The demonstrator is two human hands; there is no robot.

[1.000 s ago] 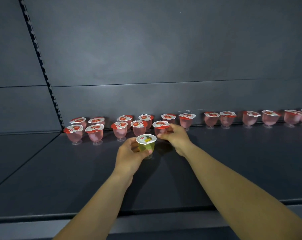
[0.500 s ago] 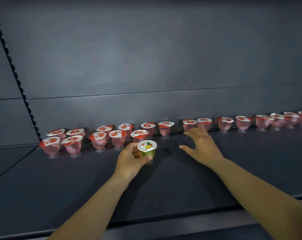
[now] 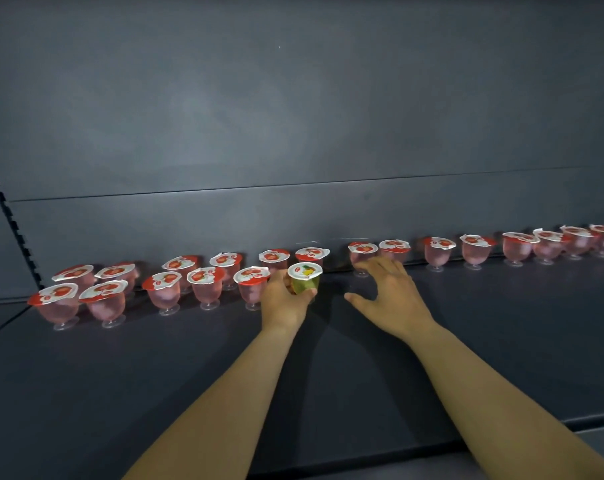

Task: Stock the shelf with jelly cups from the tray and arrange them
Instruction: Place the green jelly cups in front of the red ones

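On the dark shelf [image 3: 86, 393], strawberry jelly cups [image 3: 162, 289] stand in two rows at the left. Just right of them the left hand [image 3: 283, 303] grips a green jelly cup [image 3: 304, 280], fingers [image 3: 312, 292] curled round its lower body. It looks light, thin-walled and easily dented, best held low on the sides. The right hand [image 3: 390, 299] hovers open by the back row.

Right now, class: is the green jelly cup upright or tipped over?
Upright: the green jelly cup shows its sealed lid facing up, held in the left hand.
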